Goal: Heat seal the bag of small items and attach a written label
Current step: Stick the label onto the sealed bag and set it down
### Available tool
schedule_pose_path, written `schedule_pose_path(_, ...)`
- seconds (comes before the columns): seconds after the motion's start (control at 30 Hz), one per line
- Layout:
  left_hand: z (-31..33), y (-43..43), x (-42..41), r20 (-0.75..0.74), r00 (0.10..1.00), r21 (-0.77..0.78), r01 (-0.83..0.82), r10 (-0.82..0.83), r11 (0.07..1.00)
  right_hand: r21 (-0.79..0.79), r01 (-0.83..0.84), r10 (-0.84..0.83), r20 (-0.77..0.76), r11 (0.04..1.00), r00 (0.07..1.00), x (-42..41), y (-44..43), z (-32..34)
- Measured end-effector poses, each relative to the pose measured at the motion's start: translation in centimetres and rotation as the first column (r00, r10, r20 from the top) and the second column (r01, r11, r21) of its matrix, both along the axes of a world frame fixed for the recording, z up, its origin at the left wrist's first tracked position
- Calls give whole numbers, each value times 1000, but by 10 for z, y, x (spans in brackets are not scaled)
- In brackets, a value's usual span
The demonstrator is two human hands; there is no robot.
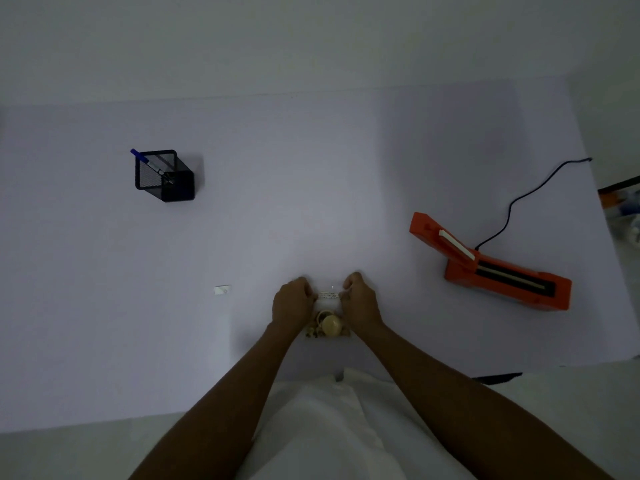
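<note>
Both hands meet at the near middle of the pale table (311, 185), just in front of the person's white garment (329, 427). The left hand (291, 301) and the right hand (360, 299) have their fingers curled in, and each pinches one end of a narrow white label (328, 295) with faint writing on it. The label is stretched between them across the far end of the bag (329, 325). Whether the fingertips also catch the bag's film under the label cannot be told.

The bag is clear and lies flat on the table between the two wrists. It holds small cream and tan items (one round, pale piece is the largest).

Left of the hands, apart from them, lies a small white scrap of paper (222, 289). Far to the left stands a black mesh pen holder (166, 176) with a blue pen (145, 160) leaning out of its far left corner.

On the right side sits the orange heat sealer (498, 271), its lid raised at an angle so the sealing strip shows. Its black cord (519, 199) runs from it toward the far right edge of the table.
</note>
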State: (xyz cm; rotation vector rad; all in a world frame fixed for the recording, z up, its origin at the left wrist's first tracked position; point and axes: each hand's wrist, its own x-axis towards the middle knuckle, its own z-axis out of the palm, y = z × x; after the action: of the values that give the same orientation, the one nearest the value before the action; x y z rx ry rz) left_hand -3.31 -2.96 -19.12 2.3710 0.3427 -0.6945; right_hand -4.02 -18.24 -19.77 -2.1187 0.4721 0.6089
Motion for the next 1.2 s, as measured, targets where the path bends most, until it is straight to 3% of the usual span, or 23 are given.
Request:
schedule_pose_path(0.17, 6, 17, -23, 60, 982, -81, -175, 180, 981, 22, 87, -89, 87, 996, 992, -22, -22, 10)
schedule_pose_path(0.3, 5, 19, -51, -54, 969, -14, -242, 241, 970, 51, 126, -125, -26, 991, 992, -52, -36, 6)
schedule_pose_path(0.5, 3, 8, -60, -100, 953, -110, -296, 285, 949, 115, 85, -76, -87, 990, 993, -52, -31, -4)
schedule_pose_path(0.7, 9, 15, -12, -127, 892, -227, -453, 435, 862, 232, 268, -244, -128, 935, 961, 15, -12, 18)
schedule_pose_path(0.93, 4, 40, 91, -112, 866, -288, -498, 487, 818, 171, 216, -224, 30, 961, 974, 123, 23, -1)
schedule_pose_path(1.2, -6, 55, 171, -81, 869, -240, -493, 489, 836, 99, 167, -176, 87, 981, 981, 203, 52, -4)
